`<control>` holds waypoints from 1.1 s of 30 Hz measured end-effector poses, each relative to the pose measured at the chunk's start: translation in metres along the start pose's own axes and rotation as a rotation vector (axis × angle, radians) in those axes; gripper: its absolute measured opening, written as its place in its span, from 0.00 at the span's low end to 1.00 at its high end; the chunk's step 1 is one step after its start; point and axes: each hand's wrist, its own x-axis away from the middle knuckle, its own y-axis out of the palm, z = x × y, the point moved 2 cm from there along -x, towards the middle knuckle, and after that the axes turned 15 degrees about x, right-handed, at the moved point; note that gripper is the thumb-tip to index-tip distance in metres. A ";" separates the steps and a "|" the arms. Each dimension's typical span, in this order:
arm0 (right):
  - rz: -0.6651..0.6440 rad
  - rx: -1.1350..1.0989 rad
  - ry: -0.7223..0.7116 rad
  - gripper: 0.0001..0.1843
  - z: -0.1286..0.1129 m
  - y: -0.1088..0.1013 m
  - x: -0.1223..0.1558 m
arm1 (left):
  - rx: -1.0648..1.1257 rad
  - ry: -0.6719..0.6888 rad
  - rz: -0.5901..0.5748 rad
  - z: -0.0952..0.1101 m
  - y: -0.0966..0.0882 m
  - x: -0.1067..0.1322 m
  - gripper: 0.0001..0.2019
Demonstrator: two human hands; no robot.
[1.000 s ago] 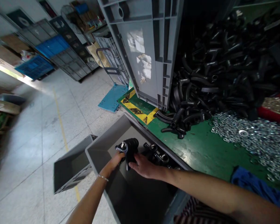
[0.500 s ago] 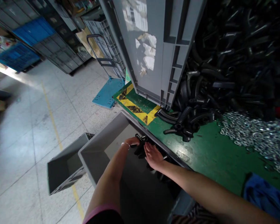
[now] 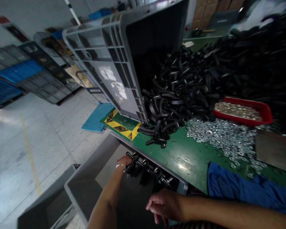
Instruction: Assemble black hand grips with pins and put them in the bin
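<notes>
In a grey plastic crate (image 3: 87,176), the person's left hand (image 3: 124,161) touches the leftmost of several lined-up black lever-shaped parts (image 3: 132,166), its grip hidden; the right hand (image 3: 165,205) hangs free nearby, fingers loosely apart.

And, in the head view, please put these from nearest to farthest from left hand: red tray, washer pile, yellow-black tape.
1. Yellow-black tape: table corner beyond left hand.
2. Washer pile: farther right on the table.
3. Red tray: behind the washer pile.
</notes>
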 end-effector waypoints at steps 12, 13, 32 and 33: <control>0.836 0.830 0.256 0.22 0.071 -0.018 0.244 | 0.011 1.104 0.649 0.135 -0.003 0.113 0.16; 0.840 0.876 0.279 0.23 0.081 -0.020 0.247 | -0.033 1.122 0.638 0.148 0.001 0.112 0.16; 1.472 0.633 0.881 0.18 0.190 -0.028 0.524 | -0.367 1.263 0.475 0.342 0.087 0.171 0.20; 1.484 0.628 1.009 0.18 0.209 -0.026 0.555 | -0.389 1.279 0.428 0.354 0.094 0.166 0.20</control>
